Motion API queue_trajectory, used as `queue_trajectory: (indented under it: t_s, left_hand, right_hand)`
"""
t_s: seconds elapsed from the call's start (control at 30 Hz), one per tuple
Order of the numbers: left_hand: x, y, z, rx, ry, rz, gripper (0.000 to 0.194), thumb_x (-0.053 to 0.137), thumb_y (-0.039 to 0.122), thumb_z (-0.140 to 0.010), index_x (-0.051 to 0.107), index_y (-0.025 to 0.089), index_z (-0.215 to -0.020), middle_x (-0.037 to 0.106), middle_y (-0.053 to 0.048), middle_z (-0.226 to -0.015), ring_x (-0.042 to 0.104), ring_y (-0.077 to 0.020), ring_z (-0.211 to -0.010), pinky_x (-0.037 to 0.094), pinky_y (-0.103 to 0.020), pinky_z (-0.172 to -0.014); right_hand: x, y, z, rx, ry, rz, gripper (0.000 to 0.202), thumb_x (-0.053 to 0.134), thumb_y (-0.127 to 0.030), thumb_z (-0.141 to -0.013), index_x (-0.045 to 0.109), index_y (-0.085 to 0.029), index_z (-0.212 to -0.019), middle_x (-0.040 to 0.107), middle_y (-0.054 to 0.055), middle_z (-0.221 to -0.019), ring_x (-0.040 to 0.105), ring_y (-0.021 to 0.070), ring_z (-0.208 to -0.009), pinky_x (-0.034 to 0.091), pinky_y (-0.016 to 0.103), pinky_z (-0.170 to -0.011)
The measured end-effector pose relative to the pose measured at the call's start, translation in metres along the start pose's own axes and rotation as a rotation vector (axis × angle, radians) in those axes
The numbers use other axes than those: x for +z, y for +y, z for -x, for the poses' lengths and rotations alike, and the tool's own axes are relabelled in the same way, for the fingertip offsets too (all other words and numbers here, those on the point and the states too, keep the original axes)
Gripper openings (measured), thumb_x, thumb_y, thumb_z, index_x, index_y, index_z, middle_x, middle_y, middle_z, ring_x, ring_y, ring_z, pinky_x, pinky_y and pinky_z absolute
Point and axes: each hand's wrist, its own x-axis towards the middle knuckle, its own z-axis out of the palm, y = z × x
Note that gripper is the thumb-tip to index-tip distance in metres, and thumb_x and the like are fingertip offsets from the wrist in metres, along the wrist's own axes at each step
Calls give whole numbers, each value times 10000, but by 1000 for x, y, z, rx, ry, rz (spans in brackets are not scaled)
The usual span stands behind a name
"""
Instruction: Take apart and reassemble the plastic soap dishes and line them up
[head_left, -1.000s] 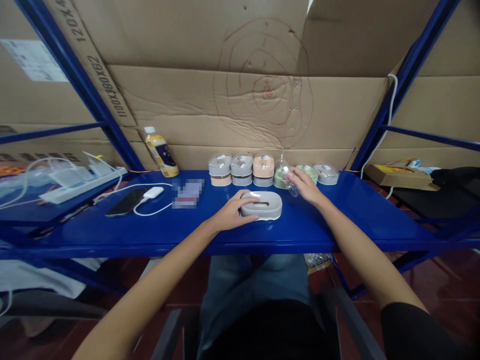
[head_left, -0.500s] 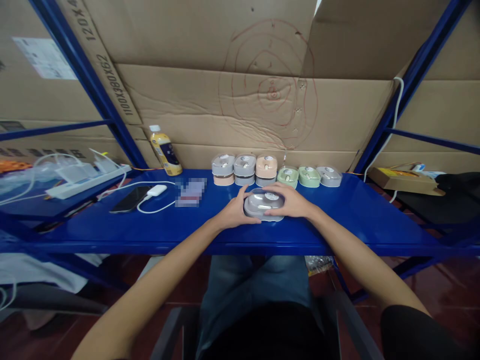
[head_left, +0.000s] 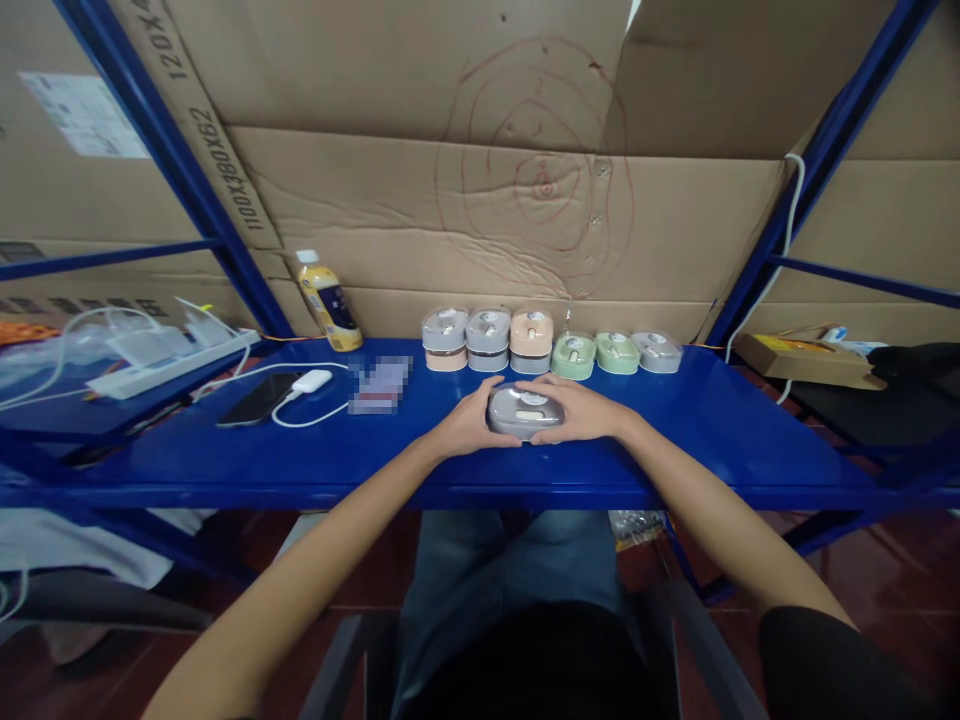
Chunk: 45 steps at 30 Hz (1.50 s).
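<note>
A grey oval plastic box (head_left: 525, 412) with a clear lid and a pale latch on its front is held just above or on the blue tabletop; contact underneath is hidden. My left hand (head_left: 474, 420) grips its left end, thumb in front and fingers behind. From the right, my right hand (head_left: 579, 408) clasps the other end, thumb along the front edge. Behind them, similar lidded boxes line the back: stacks topped by grey boxes (head_left: 487, 330) and a peach box (head_left: 532, 333), then green boxes (head_left: 574, 356) and a single grey box (head_left: 657, 352).
To the left lie a black phone (head_left: 259, 399), a white charger (head_left: 312, 381) with its cable, and a blurred-out flat item (head_left: 381, 385). A yellow drink bottle (head_left: 330, 302) stands at the back left. Blue frame posts and a cardboard wall (head_left: 360, 200) enclose the table (head_left: 675, 450).
The clear lid, which looked askew over the grey base, now sits level on it. My right hand has shifted slightly, and the box's front latch shows more squarely.
</note>
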Motion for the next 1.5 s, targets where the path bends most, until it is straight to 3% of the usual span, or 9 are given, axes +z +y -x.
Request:
queue_trajectory:
  t_s: [0.13,0.27,0.47,0.6,0.87,1.0,1.17,1.3,1.5]
  left_hand:
    - [-2,-1,1,9,38,19,1139,928,589,-686,351,211,-1593,622,-176,-1444,595,-387,-1380,455,-568,-1189]
    - [-1,-7,1,-3,75,-15,927,794,605,-838,369,224,-1568,640,-140,-1396,619,-342,-1341,463,-547,-1184]
    - [1,-10,-1,-5,63,-68,847,751,582,-876,386,203,-1540,639,-152,-1394,613,-349,-1341,476,-552,-1161]
    - [3,-8,-2,-9,75,-84,795,748,564,-879,410,218,-1510,653,-143,-1375,619,-352,-1338,484,-560,-1154]
    - [3,-7,-2,-15,68,-115,779,749,551,-872,426,194,-1485,647,-164,-1374,617,-358,-1334,494,-564,-1141]
    - [4,-10,-2,0,59,-136,775,742,556,-880,427,187,-1485,641,-167,-1383,617,-351,-1334,493,-557,-1147]
    - [4,-10,-3,11,67,-146,716,753,534,-875,475,199,-1444,652,-157,-1369,628,-354,-1327,502,-550,-1146]
    - [4,-11,-3,34,66,-156,692,744,519,-881,491,176,-1426,646,-171,-1375,623,-355,-1333,496,-549,-1158]
    - [4,-9,-3,29,66,-146,715,760,531,-873,495,179,-1435,645,-182,-1384,631,-359,-1327,500,-566,-1153]
  right_hand:
    - [-15,8,7,1,84,-36,895,872,-580,-756,589,-269,-1546,699,133,-1339,664,368,-1217,518,576,-1088]
    - [-56,34,17,110,490,-91,791,840,-547,-782,619,-285,-1496,638,117,-1504,586,383,-1385,421,601,-1210]
    - [-125,112,31,896,1020,228,1007,910,-468,-683,491,-94,-1519,575,289,-1500,545,460,-1410,444,628,-1157]
    - [-130,146,37,1241,892,305,925,928,-459,-706,516,-89,-1446,585,327,-1461,588,464,-1367,477,573,-1111]
    - [-119,155,40,1236,871,437,1059,849,-690,-727,473,-41,-1475,546,376,-1463,538,517,-1375,429,628,-1112]
    - [-104,126,29,856,876,670,758,578,-588,-958,502,-27,-1461,507,352,-1520,485,498,-1422,395,648,-1136]
    - [-48,80,-5,312,301,637,664,501,-535,-1014,525,-112,-1525,465,239,-1649,438,418,-1519,383,573,-1225]
    - [-18,49,-10,349,113,619,683,534,-584,-1005,549,-111,-1497,492,241,-1627,456,453,-1497,395,587,-1211]
    - [-26,-3,12,578,284,614,734,459,-725,-988,648,-89,-1303,665,290,-1306,646,471,-1225,515,606,-1013]
